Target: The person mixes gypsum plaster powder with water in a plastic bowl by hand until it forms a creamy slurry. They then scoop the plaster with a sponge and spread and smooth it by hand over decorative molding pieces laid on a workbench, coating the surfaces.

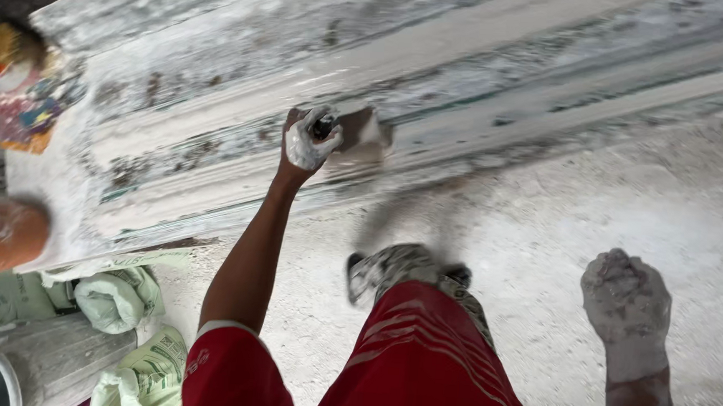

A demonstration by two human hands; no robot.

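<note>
Our left hand (311, 139) grips a trowel (357, 136) flat against the plaster-caked moulding (216, 119) — pressed for spreading — while our right hand (627, 299) hangs fisted, empty.

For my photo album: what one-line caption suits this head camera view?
Plaster-coated left hand presses a trowel along a long white moulding, right hand clenched.

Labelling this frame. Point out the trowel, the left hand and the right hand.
trowel (364, 136), head view, on its flat blade.
left hand (308, 141), head view, on the plaster-coated knuckles.
right hand (626, 296), head view, on the back of the fist.
</note>
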